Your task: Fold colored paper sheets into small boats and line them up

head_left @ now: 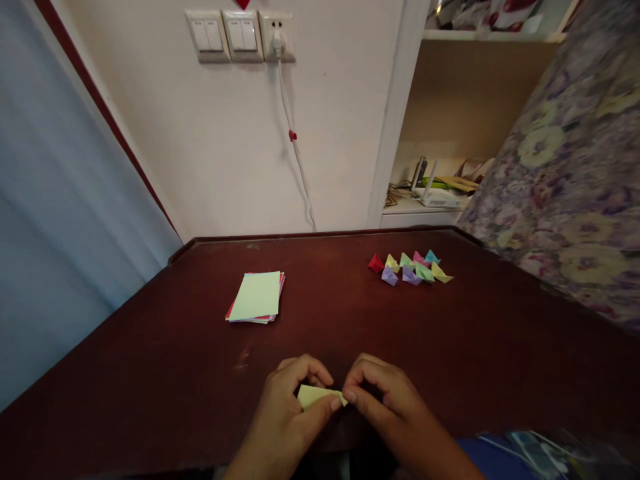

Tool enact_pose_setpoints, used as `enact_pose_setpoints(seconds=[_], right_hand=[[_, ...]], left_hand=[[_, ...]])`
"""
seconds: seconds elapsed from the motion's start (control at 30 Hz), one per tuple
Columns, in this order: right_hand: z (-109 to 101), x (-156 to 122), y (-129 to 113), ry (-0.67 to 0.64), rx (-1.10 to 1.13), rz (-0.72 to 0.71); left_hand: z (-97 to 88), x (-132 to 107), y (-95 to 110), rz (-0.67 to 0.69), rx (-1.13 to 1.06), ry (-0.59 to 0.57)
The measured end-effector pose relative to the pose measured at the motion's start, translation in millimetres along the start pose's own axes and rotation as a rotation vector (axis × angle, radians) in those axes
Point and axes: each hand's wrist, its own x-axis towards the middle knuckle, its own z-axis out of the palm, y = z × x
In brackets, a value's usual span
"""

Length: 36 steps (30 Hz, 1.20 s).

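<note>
A folded piece of pale yellow paper [314,395] is held between both hands above the table's near edge. My left hand [295,407] is closed on its wide part, with the thumb along the lower side and the fingers curled behind. At its narrow right tip, my right hand [385,393] pinches the paper between thumb and forefinger. Part of the paper is hidden by the fingers. Beyond the left hand lies a stack of coloured paper sheets [256,297], with a pale yellow-green one on top. Several small folded paper boats [411,274] stand grouped at the far right.
The dark red table [325,293] meets a white wall with switches [225,35] and a plugged-in cable [295,147]. A blue curtain [65,220] hangs left, a floral curtain [545,167] right. A router [440,197] sits on a shelf. Blurred items [535,450] lie at lower right.
</note>
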Motion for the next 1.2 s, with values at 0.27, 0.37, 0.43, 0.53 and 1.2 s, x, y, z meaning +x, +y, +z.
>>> enact_pose_setpoints(seconds=[0.27, 0.37, 0.43, 0.53, 1.2], right_hand=[[-7.1, 2.2, -4.5, -0.089, 0.105, 0.064], [-7.8, 2.1, -6.1, -0.118, 0.107, 0.078], [-7.2, 1.8, -6.2, -0.127, 0.086, 0.069], [-3.7, 1.1, -4.5, -0.102, -0.005, 0.01], [7.6, -3.3, -4.1, 0.086, -0.118, -0.138]], left_hand=[[-10.0, 0.1, -7.1, 0.429, 0.145, -0.098], [-16.7, -0.3, -7.0, 0.558, 0.234, -0.184], [-20.2, -0.7, -6.4, 0.583, 0.311, -0.22], [-21.7, -1.2, -6.3, 0.601, 0.355, -0.238], [-3.1, -0.1, -6.3, -0.06, -0.239, -0.056]])
